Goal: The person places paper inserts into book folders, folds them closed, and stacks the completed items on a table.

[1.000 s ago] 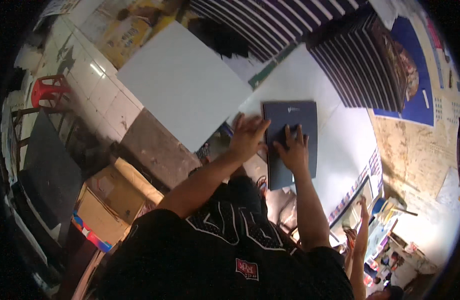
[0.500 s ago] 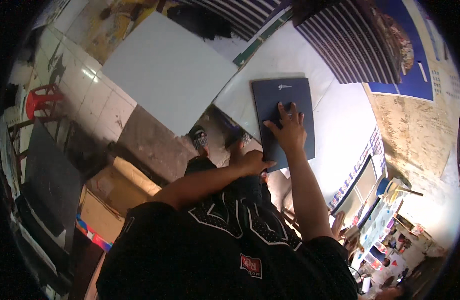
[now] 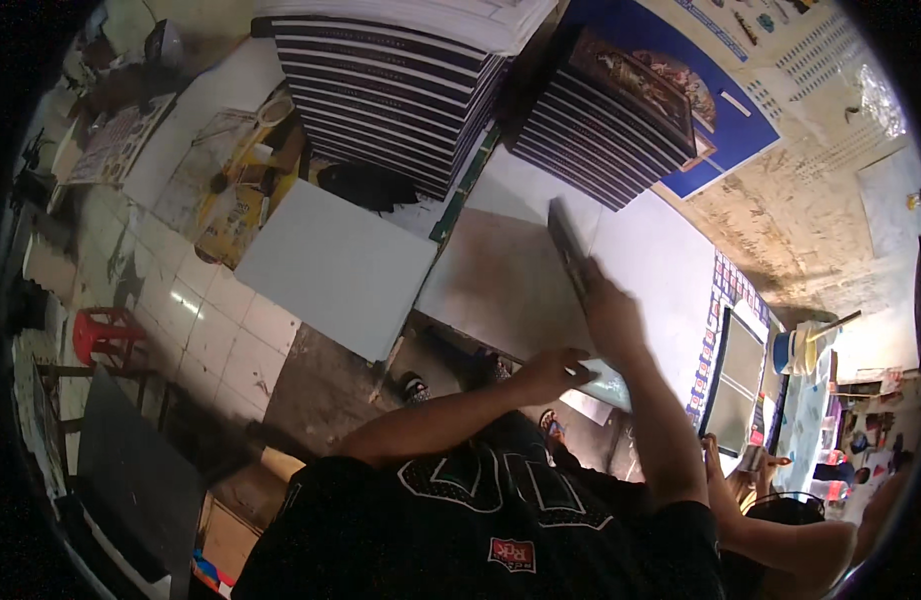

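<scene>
Looks like I'm mid-lift here: right hand (image 3: pixel 613 318) grasping the dark book (image 3: pixel 569 250) tipped on edge off the worktop (image 3: pixel 501 280), left hand (image 3: pixel 553 372) pinching the worktop's near edge below the book, so next it needs a steady carry.

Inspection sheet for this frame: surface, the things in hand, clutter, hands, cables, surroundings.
Surface: pale worktable, bare part with a brownish stain.
Things in hand: dark flat cover, tilted up on edge above the table.
Clutter: two tall stacks of dark striped books at the table's far side; a white board beside the table.
Hands: right hand grips the cover, blurred; left hand at the table's near edge, touching a pale sheet.
Cables: nothing seen.
Surroundings: tiled floor, red stool, cardboard boxes, another person's hand at lower right.
</scene>
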Motion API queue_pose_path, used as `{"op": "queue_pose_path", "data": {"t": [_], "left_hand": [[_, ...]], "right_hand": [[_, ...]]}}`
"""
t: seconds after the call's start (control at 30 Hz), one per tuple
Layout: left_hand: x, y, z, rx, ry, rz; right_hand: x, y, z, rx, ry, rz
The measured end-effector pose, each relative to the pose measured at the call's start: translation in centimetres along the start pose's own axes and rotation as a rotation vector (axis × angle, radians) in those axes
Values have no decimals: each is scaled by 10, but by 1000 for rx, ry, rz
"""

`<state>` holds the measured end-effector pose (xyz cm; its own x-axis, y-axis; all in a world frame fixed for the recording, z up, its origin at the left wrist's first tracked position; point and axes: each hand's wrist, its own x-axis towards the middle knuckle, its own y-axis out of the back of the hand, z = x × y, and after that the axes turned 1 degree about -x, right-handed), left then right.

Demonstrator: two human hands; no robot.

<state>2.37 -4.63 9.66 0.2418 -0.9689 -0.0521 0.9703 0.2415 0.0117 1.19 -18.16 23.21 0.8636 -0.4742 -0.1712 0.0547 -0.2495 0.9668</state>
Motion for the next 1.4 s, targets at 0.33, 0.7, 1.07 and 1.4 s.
{"op": "queue_pose_path", "data": {"t": [0.33, 0.7, 1.07, 1.4], "left_hand": [[22, 114, 37, -545, -44, 563], [82, 137, 82, -382, 43, 599], [113, 159, 20, -609, 57, 719], [46, 115, -42, 1108, 70, 711]], "right_hand": [[-49, 31, 86, 1324, -86, 234], [17, -11, 151, 1740, -80, 130], [83, 83, 184, 1296, 70, -123], [154, 212, 176, 1596, 233, 764]]}}
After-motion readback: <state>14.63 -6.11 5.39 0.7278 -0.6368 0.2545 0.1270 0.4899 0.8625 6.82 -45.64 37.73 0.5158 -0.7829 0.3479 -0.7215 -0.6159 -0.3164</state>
